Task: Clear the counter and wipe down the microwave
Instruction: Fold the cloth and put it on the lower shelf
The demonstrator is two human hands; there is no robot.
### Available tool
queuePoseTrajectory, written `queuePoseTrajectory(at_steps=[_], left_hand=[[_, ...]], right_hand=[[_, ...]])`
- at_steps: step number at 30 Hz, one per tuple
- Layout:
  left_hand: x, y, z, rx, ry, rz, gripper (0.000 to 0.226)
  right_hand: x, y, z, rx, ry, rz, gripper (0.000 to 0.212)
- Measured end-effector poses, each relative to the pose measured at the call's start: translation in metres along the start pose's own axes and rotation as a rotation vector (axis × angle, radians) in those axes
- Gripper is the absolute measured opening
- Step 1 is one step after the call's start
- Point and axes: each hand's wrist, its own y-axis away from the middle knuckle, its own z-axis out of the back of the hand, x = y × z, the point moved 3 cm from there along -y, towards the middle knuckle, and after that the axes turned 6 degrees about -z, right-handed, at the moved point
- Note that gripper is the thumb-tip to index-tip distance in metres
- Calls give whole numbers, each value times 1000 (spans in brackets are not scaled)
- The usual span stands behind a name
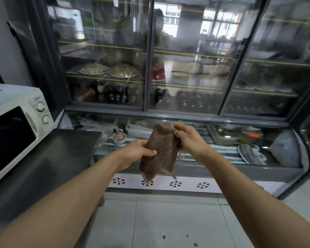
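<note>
Even, fairly bright indoor light fills the wide-angle frame, with bright windows mirrored in the glass doors of the refrigerated display cabinet, veiling the shelves in hazy glare. Straight lines bow toward the edges. Motion blur softens the whole view; the dark desk shows a dull sheen.
</note>
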Motion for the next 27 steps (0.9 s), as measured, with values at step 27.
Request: queuePoseTrajectory(at_steps=[27], left_hand=[[94, -132, 10, -1075, 418, 542, 20]], right_hand=[[-127, -298, 27, 532, 300, 62, 11]])
